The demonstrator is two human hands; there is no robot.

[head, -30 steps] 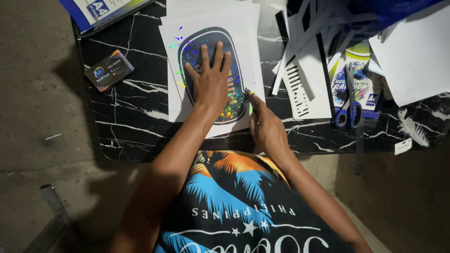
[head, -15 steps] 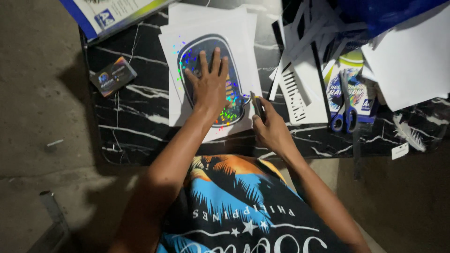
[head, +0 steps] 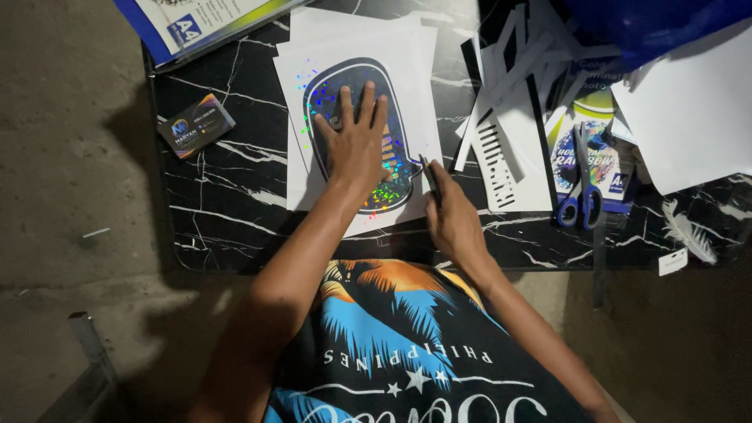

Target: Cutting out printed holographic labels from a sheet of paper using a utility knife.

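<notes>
Left hand [head: 356, 145] lies flat, palm down, fingers spread, pressing on a holographic sticker sheet [head: 356, 86]: dark rounded shape with rainbow glitter, printed on white paper. Nothing is gripped by it. The sheet sits on top of a few other white sheets, near the middle of the black marble-patterned bench [head: 227, 204].

Right hand [head: 454, 223] is closed around a thin dark cutting tool [head: 428, 176], tip at the sheet's right edge, just beside the dark shape. Exact kind of tool cannot be told.

Blue-handled scissors [head: 580, 196] lie well right on a printed packet. White paper offcuts [head: 509, 149] lie between. Small card [head: 196, 125] sits at left, apart.
</notes>
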